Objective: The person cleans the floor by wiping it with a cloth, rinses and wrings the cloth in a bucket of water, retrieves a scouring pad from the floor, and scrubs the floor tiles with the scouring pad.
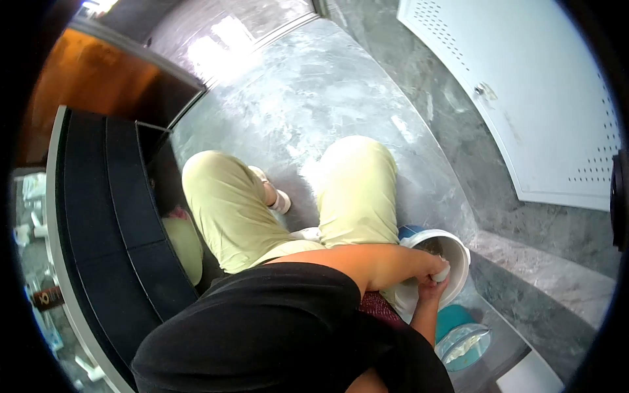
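Over a white bucket at the lower right, both of my hands meet around a small pale object that I cannot make out clearly. My left hand reaches across from the left, its fingers closed on the object. From below comes my right hand, its fingers bent against the same object. The bucket has dark contents, partly hidden by the hands. Just below the bucket is a teal container with a clear bag-like item at its edge.
A black cushioned panel runs along the left, beside shelves with small items. A white perforated metal door stands at the upper right against a grey marbled wall. My knees are spread over the grey floor.
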Available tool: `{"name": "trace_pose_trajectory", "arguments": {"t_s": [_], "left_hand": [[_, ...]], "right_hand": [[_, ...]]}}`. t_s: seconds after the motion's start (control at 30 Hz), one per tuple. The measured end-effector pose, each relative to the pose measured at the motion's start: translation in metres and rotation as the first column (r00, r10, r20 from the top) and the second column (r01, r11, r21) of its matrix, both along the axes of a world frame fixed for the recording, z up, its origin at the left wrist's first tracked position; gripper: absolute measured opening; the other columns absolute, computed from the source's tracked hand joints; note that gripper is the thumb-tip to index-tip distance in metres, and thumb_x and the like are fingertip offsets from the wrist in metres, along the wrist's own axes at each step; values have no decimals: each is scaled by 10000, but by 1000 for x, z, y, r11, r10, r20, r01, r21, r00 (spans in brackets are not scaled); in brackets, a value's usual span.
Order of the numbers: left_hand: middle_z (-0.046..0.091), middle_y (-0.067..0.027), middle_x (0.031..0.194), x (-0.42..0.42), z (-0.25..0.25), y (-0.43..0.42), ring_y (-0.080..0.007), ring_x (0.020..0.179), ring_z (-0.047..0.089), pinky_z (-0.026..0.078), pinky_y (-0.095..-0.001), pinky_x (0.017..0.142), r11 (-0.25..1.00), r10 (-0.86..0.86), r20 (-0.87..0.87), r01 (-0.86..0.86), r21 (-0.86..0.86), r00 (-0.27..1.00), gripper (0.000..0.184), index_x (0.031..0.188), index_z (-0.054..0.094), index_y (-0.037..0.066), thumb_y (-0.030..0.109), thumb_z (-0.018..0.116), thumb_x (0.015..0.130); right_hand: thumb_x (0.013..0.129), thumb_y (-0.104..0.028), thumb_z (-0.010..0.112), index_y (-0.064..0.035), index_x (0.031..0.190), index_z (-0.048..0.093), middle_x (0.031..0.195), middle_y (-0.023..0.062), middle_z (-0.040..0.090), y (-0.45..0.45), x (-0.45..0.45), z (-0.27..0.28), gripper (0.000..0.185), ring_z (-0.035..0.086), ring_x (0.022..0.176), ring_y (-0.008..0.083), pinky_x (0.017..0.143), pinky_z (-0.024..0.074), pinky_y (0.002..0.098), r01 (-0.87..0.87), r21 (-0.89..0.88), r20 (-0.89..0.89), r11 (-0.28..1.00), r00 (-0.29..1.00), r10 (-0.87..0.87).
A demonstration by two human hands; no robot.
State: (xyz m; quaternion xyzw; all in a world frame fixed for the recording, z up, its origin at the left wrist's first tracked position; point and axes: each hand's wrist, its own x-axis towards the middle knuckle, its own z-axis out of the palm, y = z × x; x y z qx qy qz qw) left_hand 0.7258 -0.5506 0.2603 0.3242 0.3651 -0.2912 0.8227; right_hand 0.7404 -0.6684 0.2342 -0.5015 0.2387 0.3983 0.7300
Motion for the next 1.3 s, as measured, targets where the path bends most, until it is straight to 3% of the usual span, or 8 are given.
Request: {"name": "trace_pose_trajectory", "arguments": {"t_s": [0.13,0.2,0.53,0.6,0.93,1.13,1.23,1.3], "left_hand": [[523,-70,730,7,-16,-1,-172,596,484,398,-285,489,928,-363,73,368,-60,929,328,898,530,79,391,566,803],[513,-65,710,14,-19,0,-170,568,464,377,-278,478,834,-536,130,547,-75,834,340,891,514,78,401,564,798],[516,-39,657,15,16,21,-172,535,464,396,-309,503,309,-951,201,680,665,236,264,692,552,68,305,532,806],[499,-32,645,14,13,18,-165,523,448,386,-305,495,343,-939,231,675,654,254,255,700,547,70,301,527,806],[415,8,585,20,7,19,-130,464,369,339,-282,452,740,-616,417,672,16,669,214,741,523,81,283,505,807],[365,31,549,22,3,28,-109,429,321,311,-268,427,715,-492,413,626,-312,767,191,765,508,88,273,491,808],[340,43,531,22,7,32,-98,411,297,297,-262,414,688,-464,402,607,-398,789,180,777,500,91,268,484,808],[298,51,528,21,12,36,-87,407,257,270,-252,407,652,-474,424,631,-420,772,179,770,485,98,273,485,809]], "right_hand": [[849,-328,412,-118,1344,352,1373,156,350,2,18,-11,541,279,1302,334,1056,257,468,26,516,-77,856,997,16],[837,-217,436,-137,1326,394,1378,154,351,-10,39,-30,498,298,1298,330,1048,284,456,-334,311,450,890,876,171],[779,-120,456,-96,695,482,657,34,473,-16,73,-75,92,445,615,149,558,390,308,-281,-428,343,859,829,442],[780,-147,475,-77,722,530,713,61,527,16,66,-49,106,493,664,188,591,406,350,-458,-862,-59,217,515,855],[845,-221,485,-32,1341,309,1268,174,407,19,19,27,560,499,1060,289,926,381,392,-134,-352,304,926,920,249],[873,-89,452,-54,1385,222,1245,182,383,-2,-16,36,563,478,1053,236,893,404,300,-89,-755,643,649,95,760],[873,-49,448,-66,1364,265,1204,133,403,-7,-2,26,525,490,960,189,808,438,282,-96,-283,680,954,682,270],[814,-45,521,-73,1216,423,1053,100,469,-15,16,17,415,517,816,196,713,458,300,173,-609,776,774,-74,626]]}}
